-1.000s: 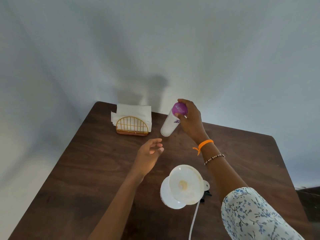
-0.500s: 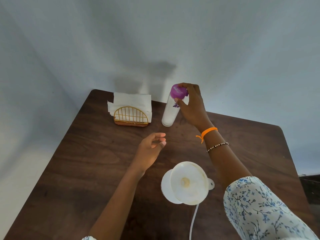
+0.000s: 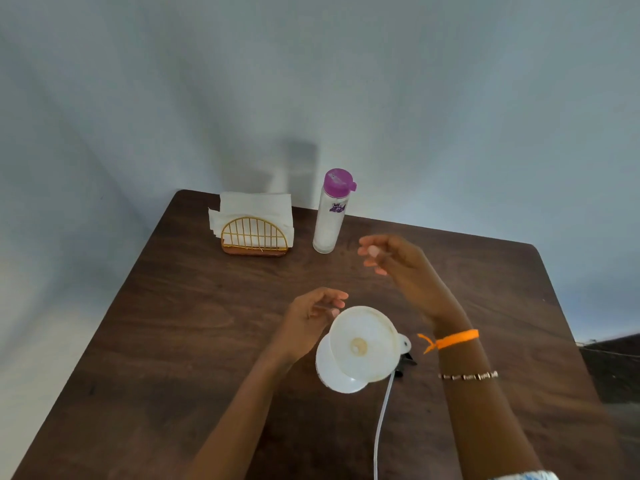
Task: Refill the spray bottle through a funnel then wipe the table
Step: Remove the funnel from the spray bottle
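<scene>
Funnel [image 3: 362, 342] sits in the neck of my spray bottle [image 3: 333, 370], near the front of the dark wooden surface [image 3: 180, 323], seated there so liquid can run straight down without spilling; I judge it stands on its own, since neither hand grips it. My left hand [image 3: 308, 323] hovers just beside the funnel's rim with the fingers loosely curled and holding nothing, placed, I think, to steady the funnel or lift it out. My right hand [image 3: 401, 268] hangs open and empty above the surface, between the funnel and the refill bottle [image 3: 329, 216], well clear of both. That bottle stands upright near the far edge, purple cap [image 3: 337, 182] on, beside the napkin holder [image 3: 255, 235], parked out of the way where an elbow won't knock it. The napkins [image 3: 256, 206] wait there for the wiping, untouched. The funnel is pale, translucent white, wide-mouthed, with a small tab on its rim and a yellowish patch at the throat; I cannot tell whether liquid is left in it. Only a white curve of the spray bottle shows beneath it, and a thin clear tube [image 3: 382, 424] trails from beside it toward me, next to a small black part I cannot make out
</scene>
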Motion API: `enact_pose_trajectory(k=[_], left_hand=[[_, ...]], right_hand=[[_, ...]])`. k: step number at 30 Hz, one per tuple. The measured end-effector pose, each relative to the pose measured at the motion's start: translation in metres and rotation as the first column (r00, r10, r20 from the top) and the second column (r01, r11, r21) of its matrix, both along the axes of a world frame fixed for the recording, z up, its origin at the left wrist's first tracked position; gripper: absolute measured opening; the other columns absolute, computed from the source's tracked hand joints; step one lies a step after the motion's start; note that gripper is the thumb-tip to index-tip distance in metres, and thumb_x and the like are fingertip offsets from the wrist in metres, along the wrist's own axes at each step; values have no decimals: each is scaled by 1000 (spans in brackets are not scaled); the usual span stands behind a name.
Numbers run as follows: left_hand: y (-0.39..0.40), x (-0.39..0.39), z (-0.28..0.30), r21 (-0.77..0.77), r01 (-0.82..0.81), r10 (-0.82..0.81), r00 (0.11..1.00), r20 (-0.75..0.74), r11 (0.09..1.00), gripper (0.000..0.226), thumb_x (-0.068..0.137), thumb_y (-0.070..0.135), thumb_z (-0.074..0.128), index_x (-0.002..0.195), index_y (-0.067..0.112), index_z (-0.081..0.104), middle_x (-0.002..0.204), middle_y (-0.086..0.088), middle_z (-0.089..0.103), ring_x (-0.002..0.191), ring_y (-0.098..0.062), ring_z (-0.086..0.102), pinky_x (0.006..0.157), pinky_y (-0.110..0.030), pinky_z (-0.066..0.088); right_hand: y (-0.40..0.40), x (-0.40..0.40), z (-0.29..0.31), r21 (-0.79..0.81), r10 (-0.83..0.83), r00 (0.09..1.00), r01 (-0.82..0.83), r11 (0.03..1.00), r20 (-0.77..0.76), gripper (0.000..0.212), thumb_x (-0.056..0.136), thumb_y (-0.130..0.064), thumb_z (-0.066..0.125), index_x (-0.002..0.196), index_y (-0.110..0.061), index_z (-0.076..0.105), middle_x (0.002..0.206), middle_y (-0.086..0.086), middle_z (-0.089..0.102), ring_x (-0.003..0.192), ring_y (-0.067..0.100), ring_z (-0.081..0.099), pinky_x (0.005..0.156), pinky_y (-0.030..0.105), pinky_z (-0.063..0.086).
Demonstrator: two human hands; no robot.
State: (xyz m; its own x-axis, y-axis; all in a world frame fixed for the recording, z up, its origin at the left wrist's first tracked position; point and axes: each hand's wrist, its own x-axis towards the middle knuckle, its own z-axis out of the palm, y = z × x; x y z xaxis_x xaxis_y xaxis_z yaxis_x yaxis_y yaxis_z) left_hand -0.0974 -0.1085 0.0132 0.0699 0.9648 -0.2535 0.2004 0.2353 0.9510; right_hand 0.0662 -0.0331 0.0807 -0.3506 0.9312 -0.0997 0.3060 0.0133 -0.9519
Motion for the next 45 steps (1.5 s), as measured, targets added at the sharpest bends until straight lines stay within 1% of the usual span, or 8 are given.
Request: enact_pose_trajectory(k=[6, 9, 14, 18, 25, 34, 41, 45], left_hand=[[-26, 11, -7, 21, -34, 34, 999, 14, 999, 26, 88, 12, 59, 99, 35, 63, 99, 19, 67, 101, -16, 63, 81, -21, 52], [-37, 12, -10, 10, -9, 8, 1000, 29, 1000, 40, 88, -7, 44, 112, 21, 61, 113, -3, 65, 109, -23, 59, 96, -39, 48], [-53, 23, -7, -17, 60, -60, 998, -9, 998, 37, 84, 20, 66, 114, 37, 53, 112, 19, 59, 107, -5, 56, 95, -26, 46], [-53, 34, -16, -8, -13, 13, 1000, 0, 1000, 29, 81, 15, 65, 109, 19, 58, 114, 3, 62, 108, -16, 57, 98, -37, 46], [-49, 35, -28, 17, -22, 23, 995, -93, 1000, 44, 70, 53, 62, 110, 37, 57, 115, 12, 62, 105, -17, 58, 91, -40, 53], [-47, 34, -34, 32, -26, 30, 990, -137, 999, 38, 79, 40, 66, 115, 35, 56, 121, 10, 60, 108, -16, 57, 95, -41, 50], [-46, 35, -39, 48, -23, 29, 991, -131, 999, 38, 77, 43, 66, 113, 37, 57, 120, 11, 61, 107, -15, 58, 94, -40, 51], [-45, 35, -39, 57, -42, 50, 987, -150, 997, 38, 81, 32, 67, 117, 34, 54, 116, 15, 56, 107, -11, 54, 89, -27, 48]], right_hand=[[-65, 20, -6, -54, -121, 990, 117, 992, -77, 29, 86, -35, 47, 106, -18, 62, 98, 2, 66, 87, 11, 61, 75, 20, 50], [-86, 24, -23, -18, -219, 976, 219, 976, 12, 14, 92, -21, 53, 102, -23, 61, 98, -1, 66, 92, 16, 62, 78, 26, 50], [-108, 22, -36, 50, -341, 938, 339, 940, 56, 15, 89, -11, 58, 101, -18, 64, 102, 0, 67, 95, 18, 62, 79, 30, 54], [-114, 23, -36, 150, -444, 892, 430, 890, 82, 18, 88, -11, 60, 98, -24, 65, 95, -10, 65, 91, 11, 61, 76, 26, 53], [-117, 41, -26, 210, -560, 828, 549, 809, -11, 20, 86, -4, 60, 100, -15, 69, 91, -2, 67, 84, 15, 61, 67, 17, 46], [-123, 39, -40, 73, -537, 840, 543, 837, -79, 20, 85, -6, 63, 95, -23, 64, 91, -13, 65, 88, 10, 64, 64, 17, 54], [-125, 44, -49, -93, -579, 792, 573, 814, -194, 18, 86, -5, 62, 98, -18, 65, 99, 1, 68, 88, 12, 65, 60, 18, 54], [-126, 47, -51, -224, -575, 757, 529, 818, -311, 18, 86, -5, 60, 98, -18, 65, 99, 5, 70, 89, 18, 67, 66, 23, 56]])
